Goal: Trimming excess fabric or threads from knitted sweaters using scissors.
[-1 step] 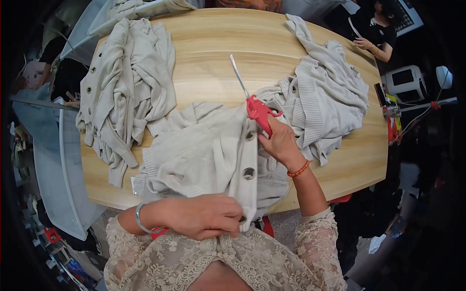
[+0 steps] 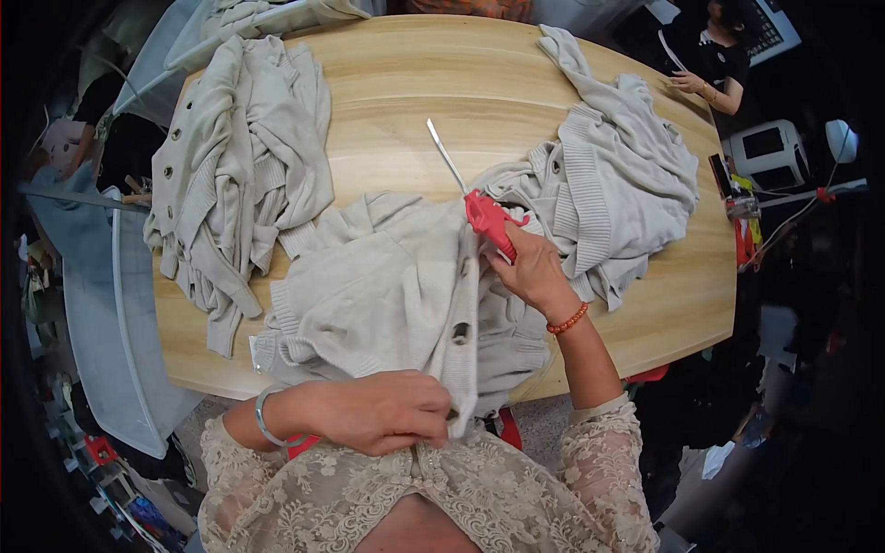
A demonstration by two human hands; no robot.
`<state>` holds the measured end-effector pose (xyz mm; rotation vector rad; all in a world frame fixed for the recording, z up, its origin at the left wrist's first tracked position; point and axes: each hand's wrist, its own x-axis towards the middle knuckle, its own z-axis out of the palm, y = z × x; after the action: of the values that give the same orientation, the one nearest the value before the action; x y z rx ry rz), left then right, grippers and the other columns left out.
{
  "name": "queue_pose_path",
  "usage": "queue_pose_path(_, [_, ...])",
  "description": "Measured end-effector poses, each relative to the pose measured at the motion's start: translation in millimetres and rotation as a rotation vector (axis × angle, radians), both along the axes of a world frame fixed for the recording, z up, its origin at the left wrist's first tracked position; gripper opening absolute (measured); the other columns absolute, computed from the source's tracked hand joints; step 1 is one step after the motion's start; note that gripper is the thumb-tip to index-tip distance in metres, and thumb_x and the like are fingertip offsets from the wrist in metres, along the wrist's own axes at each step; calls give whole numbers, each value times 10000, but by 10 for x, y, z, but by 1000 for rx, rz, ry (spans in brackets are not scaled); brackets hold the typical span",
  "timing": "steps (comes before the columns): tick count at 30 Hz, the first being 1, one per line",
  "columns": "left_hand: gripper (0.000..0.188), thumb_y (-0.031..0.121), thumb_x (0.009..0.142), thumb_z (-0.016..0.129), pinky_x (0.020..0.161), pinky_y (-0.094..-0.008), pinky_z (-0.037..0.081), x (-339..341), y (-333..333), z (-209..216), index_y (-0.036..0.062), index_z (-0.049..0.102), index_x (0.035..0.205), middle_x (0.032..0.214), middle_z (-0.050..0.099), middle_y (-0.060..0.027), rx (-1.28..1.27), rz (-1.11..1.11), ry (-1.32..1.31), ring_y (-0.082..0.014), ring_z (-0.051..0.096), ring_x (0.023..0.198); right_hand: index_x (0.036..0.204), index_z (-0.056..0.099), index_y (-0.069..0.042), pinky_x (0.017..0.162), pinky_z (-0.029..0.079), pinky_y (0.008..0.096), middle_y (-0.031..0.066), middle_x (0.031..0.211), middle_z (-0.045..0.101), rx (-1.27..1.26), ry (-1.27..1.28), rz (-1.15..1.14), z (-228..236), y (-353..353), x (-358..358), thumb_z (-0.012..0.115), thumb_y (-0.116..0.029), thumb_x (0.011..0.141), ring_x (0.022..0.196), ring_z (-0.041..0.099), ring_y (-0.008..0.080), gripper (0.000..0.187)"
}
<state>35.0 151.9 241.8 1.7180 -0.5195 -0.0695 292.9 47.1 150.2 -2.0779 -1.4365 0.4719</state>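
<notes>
In front of me a beige knit cardigan (image 2: 369,286) lies spread on the table, its button band (image 2: 461,318) running toward me. My left hand (image 2: 392,413) is closed on the near end of that band at the hem, its fingertips partly hidden. My right hand (image 2: 535,272) is wrapped round the handle of a red air blow gun (image 2: 489,221) above the band's far end. The gun's long thin metal nozzle points away to the far left. Whether the right fingers also pinch the knit is hidden.
More beige cardigans lie heaped at the table's left (image 2: 244,147) and right (image 2: 622,180). A pale plastic bin (image 2: 115,304) stands along the left edge of the wooden table (image 2: 415,83). Small tools (image 2: 737,198) sit at the right edge. Another person (image 2: 714,69) is at the far right.
The blow gun has shifted slightly left, its nozzle tip drawn a little nearer to me. The button band has turned more edge-on. My left hand has moved slightly left, still holding the hem.
</notes>
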Motion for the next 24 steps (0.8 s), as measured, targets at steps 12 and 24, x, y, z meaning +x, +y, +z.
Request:
queue_pose_path(12, [349,41,845,574,848,-411,420,-714,-454,-183,44,551,1193,945,565,-112,44,-73,184,-299,558,906,1011,671,11,685,523,373,137,771,701,-97,59,-412,178,-176,-273,721,-316,816,706,684,275,384])
queue_pose_path(24, [622,28,700,637,697,-469,436,-1372,-359,-201,91,480,1299,845,587,-111,507,240,312,-365,569,789,972,656,10,871,510,468,264,1049,663,-465,-69,-676,-445,-276,-158,635,-182,732,1027,642,395,308])
